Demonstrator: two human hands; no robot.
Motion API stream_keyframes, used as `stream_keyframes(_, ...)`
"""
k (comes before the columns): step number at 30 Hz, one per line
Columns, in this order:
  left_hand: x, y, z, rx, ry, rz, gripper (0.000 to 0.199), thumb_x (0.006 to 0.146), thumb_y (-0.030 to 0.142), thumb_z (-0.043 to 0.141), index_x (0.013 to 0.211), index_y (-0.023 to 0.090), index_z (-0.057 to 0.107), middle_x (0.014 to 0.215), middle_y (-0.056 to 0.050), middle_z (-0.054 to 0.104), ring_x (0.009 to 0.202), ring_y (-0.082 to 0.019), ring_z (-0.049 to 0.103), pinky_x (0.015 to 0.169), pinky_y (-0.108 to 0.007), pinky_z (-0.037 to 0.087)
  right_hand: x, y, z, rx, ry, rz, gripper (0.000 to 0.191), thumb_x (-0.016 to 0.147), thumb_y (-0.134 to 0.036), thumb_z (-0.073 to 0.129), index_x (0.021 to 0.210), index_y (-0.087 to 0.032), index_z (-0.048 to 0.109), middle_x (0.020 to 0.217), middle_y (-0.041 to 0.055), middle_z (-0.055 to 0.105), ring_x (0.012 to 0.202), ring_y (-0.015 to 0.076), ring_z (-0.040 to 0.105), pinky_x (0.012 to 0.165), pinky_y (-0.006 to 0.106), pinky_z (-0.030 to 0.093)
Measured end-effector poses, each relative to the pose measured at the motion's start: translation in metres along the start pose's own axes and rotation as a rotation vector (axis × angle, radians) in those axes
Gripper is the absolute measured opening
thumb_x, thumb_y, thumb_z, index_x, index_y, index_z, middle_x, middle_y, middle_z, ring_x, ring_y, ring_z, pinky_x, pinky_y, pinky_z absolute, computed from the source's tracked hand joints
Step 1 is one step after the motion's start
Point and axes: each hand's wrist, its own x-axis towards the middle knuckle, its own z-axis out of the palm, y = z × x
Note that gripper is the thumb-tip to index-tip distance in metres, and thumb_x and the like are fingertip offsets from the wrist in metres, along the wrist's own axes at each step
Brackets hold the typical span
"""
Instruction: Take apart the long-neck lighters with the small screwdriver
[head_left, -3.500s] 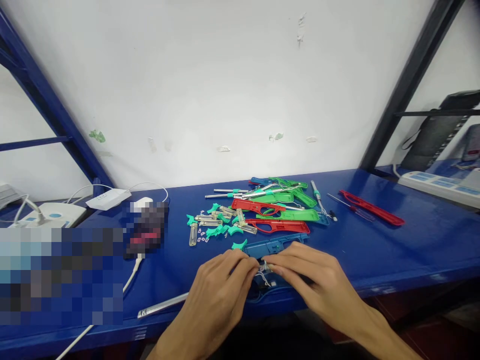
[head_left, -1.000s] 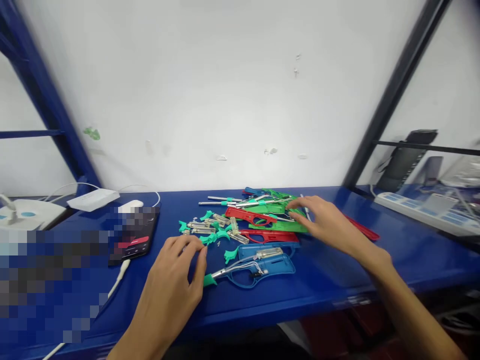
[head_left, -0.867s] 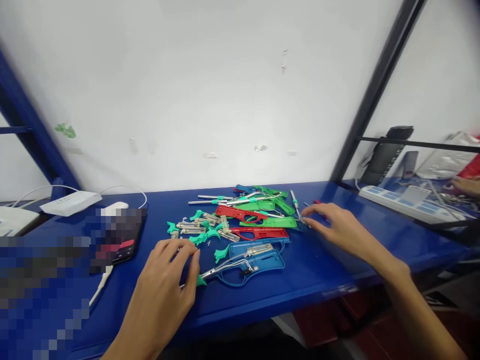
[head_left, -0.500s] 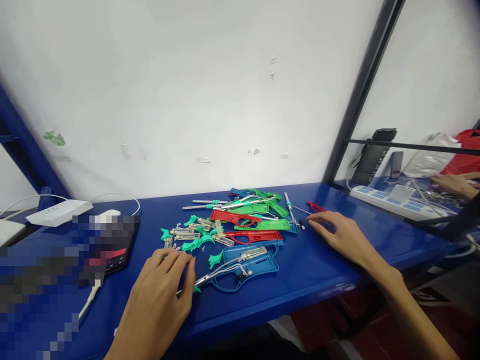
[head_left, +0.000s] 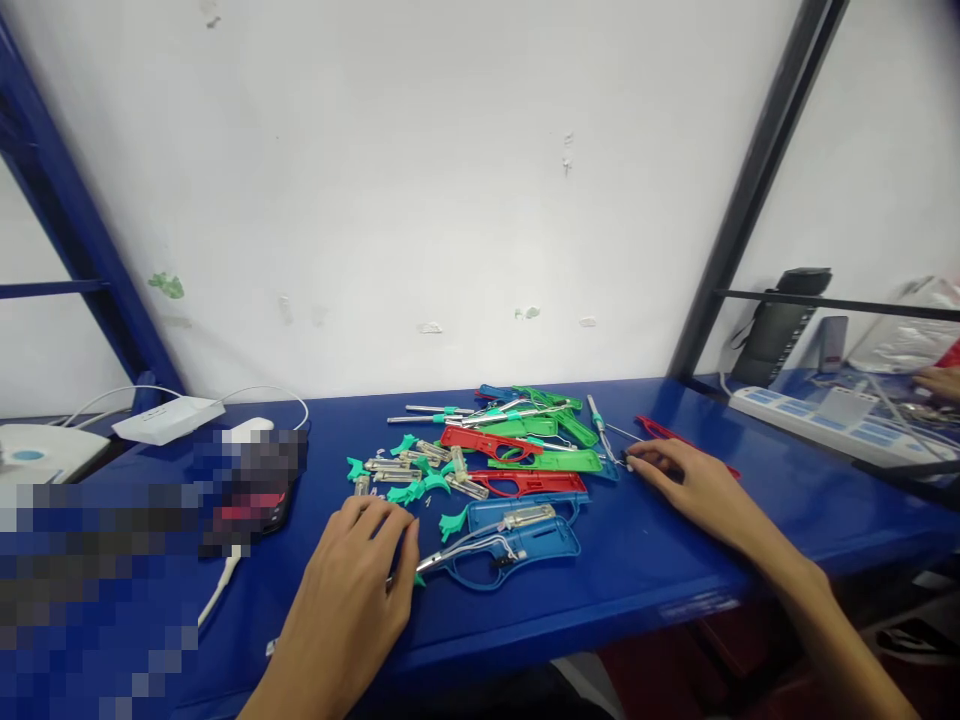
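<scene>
My left hand point(head_left: 356, 590) is closed around the end of a metal rod point(head_left: 431, 563), which reaches across to a blue half-shell point(head_left: 551, 543) with white wires and a clear tank on it. At the right of the pile, the fingers of my right hand point(head_left: 686, 485) pinch a small black part point(head_left: 625, 458) on white wires, beside a thin metal tube point(head_left: 598, 410). Red half-shells point(head_left: 491, 443), green half-shells point(head_left: 559, 459), clear tanks point(head_left: 394, 470) and teal triggers point(head_left: 405, 492) lie heaped between the hands.
A phone point(head_left: 281, 508) with a white cable and a white box point(head_left: 169, 418) lie at the left. A dark rack post point(head_left: 739, 220) rises at the right, with a white power strip point(head_left: 832, 425) beyond it. Another person's hand point(head_left: 941, 382) shows at the far right.
The view has shifted, so the pile and both hands appear further right. My right hand's fingers are now closer together on the small black part. My left hand keeps its hold.
</scene>
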Motion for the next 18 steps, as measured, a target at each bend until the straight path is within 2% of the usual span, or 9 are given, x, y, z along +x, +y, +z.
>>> stream_keyframes(5,0.003,-0.001,-0.014,-0.067,-0.010,-0.042,0.024,0.102,0.020,0.047,0.086,0.021,0.065,0.090,-0.006,0.071,0.089,-0.025,0.062,0.083,-0.041,0.052,0.001,0.001,0.000,-0.010,0.055,0.011,0.039,0.090,-0.056,0.056,0.103,-0.026,0.077,0.107,0.0114,0.075,0.084,0.0311,0.072,0.082,0.048,0.057)
stream_keyframes(8,0.005,-0.014,-0.030,-0.131,0.009,-0.099,0.021,0.102,0.025,0.050,0.089,0.022,0.067,0.091,-0.004,0.073,0.091,-0.023,0.065,0.082,-0.035,0.052,0.010,-0.021,-0.001,-0.059,0.155,-0.049,0.037,0.093,-0.054,0.053,0.098,-0.026,0.076,0.109,0.0133,0.073,0.093,0.0349,0.070,0.086,0.051,0.055)
stream_keyframes(11,0.006,-0.032,-0.041,-0.095,0.010,-0.223,0.024,0.101,0.031,0.052,0.085,0.022,0.068,0.086,-0.002,0.073,0.080,-0.021,0.066,0.075,-0.033,0.050,0.027,-0.070,0.003,-0.016,0.115,-0.235,0.033,0.098,-0.049,0.051,0.101,-0.025,0.075,0.110,0.0130,0.072,0.104,0.0341,0.068,0.095,0.051,0.053)
stream_keyframes(15,0.004,-0.045,-0.042,-0.029,-0.005,-0.353,0.029,0.101,0.034,0.049,0.083,0.022,0.069,0.076,-0.001,0.070,0.064,-0.018,0.063,0.062,-0.030,0.046,0.056,-0.149,0.023,-0.115,-0.203,-0.570,0.035,0.103,-0.041,0.051,0.118,-0.019,0.073,0.135,0.0197,0.061,0.123,0.0381,0.060,0.097,0.057,0.053)
stream_keyframes(18,0.001,-0.045,-0.040,0.010,0.046,-0.389,0.029,0.101,0.035,0.049,0.083,0.022,0.069,0.071,0.000,0.068,0.059,-0.017,0.061,0.060,-0.029,0.045,0.080,-0.197,0.045,-0.134,-0.306,-0.725,0.032,0.098,-0.034,0.061,0.124,-0.019,0.072,0.157,0.0181,0.045,0.132,0.0404,0.054,0.098,0.055,0.054)
